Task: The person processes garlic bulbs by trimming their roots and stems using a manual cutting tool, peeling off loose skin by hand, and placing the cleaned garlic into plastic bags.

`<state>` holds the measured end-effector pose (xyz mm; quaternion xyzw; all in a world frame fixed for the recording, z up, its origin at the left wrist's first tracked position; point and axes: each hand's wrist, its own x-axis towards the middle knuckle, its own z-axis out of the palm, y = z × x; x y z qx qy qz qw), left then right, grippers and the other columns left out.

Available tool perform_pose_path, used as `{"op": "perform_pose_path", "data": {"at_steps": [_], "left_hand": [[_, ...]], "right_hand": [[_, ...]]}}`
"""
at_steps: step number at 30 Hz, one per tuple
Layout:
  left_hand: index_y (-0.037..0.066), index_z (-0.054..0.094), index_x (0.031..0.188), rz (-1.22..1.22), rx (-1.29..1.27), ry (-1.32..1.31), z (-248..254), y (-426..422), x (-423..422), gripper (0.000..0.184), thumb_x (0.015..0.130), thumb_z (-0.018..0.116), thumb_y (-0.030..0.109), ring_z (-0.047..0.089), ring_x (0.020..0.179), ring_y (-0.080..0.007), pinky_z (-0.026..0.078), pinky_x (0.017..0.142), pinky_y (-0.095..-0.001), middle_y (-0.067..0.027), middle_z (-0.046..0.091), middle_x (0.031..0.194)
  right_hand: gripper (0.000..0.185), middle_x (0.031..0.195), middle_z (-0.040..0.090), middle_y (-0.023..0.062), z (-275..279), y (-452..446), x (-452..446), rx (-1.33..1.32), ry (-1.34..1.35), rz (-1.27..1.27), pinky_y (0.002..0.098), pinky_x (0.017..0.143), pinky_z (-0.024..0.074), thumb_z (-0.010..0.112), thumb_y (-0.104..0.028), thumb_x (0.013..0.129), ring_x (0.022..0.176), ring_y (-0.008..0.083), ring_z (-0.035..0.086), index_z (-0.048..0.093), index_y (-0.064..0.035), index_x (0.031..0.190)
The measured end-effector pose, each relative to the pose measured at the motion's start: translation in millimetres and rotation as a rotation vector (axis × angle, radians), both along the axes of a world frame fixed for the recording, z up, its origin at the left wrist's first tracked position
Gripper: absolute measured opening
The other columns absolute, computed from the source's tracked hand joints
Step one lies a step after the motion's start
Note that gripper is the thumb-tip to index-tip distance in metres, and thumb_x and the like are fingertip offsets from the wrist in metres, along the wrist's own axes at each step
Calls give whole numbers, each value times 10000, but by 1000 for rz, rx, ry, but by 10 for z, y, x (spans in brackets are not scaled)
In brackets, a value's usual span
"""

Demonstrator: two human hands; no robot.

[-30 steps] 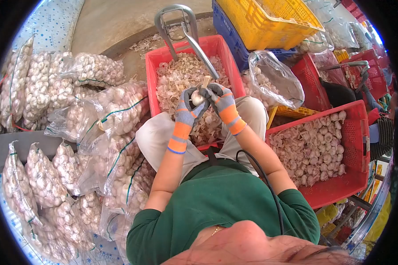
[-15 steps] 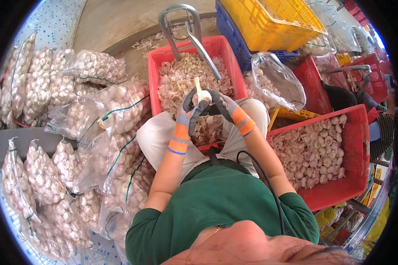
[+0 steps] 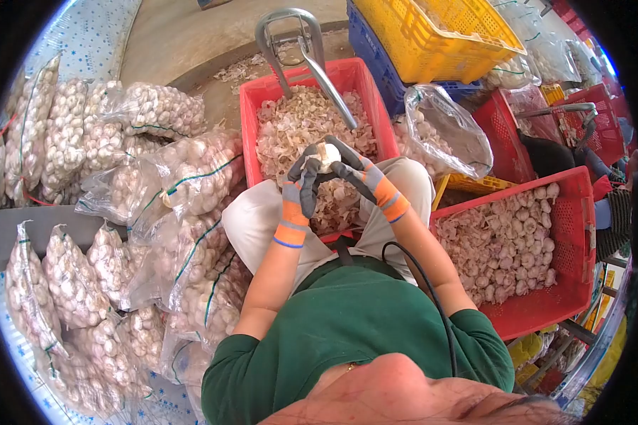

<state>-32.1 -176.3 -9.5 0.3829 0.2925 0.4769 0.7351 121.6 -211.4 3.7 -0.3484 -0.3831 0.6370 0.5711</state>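
Note:
A white garlic bulb (image 3: pixel 326 159) is held between both hands above the peel-filled red crate (image 3: pixel 248 131). My left hand (image 3: pixel 305 178), in a grey glove with an orange cuff, has its fingers closed around the bulb's left side. On the other side, my right hand (image 3: pixel 358 173), gloved the same way, grips it with bent fingers. A tan patch shows on top of the bulb; its underside is hidden by the gloves. Loose garlic skins (image 3: pixel 290 134) fill the crate beneath. Just beyond the hands, a bent metal tube frame (image 3: pixel 329 88) reaches over the crate.
At right stands a red crate (image 3: pixel 574 241) of garlic bulbs and skins. Clear bags of garlic (image 3: pixel 205 170) crowd the left side. A yellow crate (image 3: pixel 439 49) rests on a blue one (image 3: pixel 365 46) ahead, near an open plastic bag (image 3: pixel 454 134). A dark cable (image 3: pixel 432 283) crosses my right arm.
The bulb has turned in my hands: its long pale stalk pointed up and away before, and no long stalk shows now. My fingers have shifted around it.

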Motion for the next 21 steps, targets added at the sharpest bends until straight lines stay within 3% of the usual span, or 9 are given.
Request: {"op": "perform_pose_path", "data": {"at_steps": [4, 10, 13, 16, 18, 21], "left_hand": [[12, 488, 1185, 14, -25, -40, 27, 8, 42, 365, 912, 521, 253, 593, 962, -231, 532, 818, -372, -124, 573, 1099], [21, 480, 1144, 95, -208, -141, -22, 42, 122, 327, 919, 508, 256, 595, 965, -247, 555, 772, -381, -142, 564, 1093], [22, 486, 1127, 99, -192, -91, -118, 47, 120, 298, 916, 515, 231, 596, 953, -240, 554, 767, -373, -135, 560, 1087], [27, 485, 1125, 198, -29, 96, -262, 96, 149, 262, 915, 512, 182, 592, 915, -209, 529, 775, -332, -116, 560, 1078], [32, 483, 1134, 274, 87, 168, -394, 164, 174, 234, 919, 491, 123, 581, 874, -160, 497, 789, -269, -90, 566, 1065], [65, 422, 1210, 309, 9, 114, -400, 229, 92, 362, 884, 556, 144, 556, 928, -171, 487, 788, -280, -74, 539, 1101]], "right_hand": [[560, 1281, 470, 61, -86, 6, -58, 104, -39, -76, 279, 931, 404, 588, -188, 879, 1109, 125, 473, 346, -20, 1355], [420, 1167, 544, 83, -220, 47, -39, 5, -102, -196, 265, 809, 477, 530, -214, 916, 970, 119, 545, 454, 26, 1252], [410, 1144, 551, 64, -239, 50, -44, 26, -81, -225, 279, 791, 486, 543, -215, 908, 931, 133, 562, 458, -10, 1253], [384, 1125, 553, 46, -343, 45, -26, -222, 282, -124, 313, 815, 487, 554, -199, 900, 954, 149, 565, 461, -64, 1247], [471, 1151, 540, 43, -266, 1, 1, -249, 194, -10, 316, 843, 481, 578, -239, 885, 986, 147, 559, 408, -75, 1292], [532, 1173, 522, 43, 69, -61, -27, -147, 202, 57, 329, 891, 465, 643, -199, 836, 1046, 151, 539, 395, -72, 1289]]}}
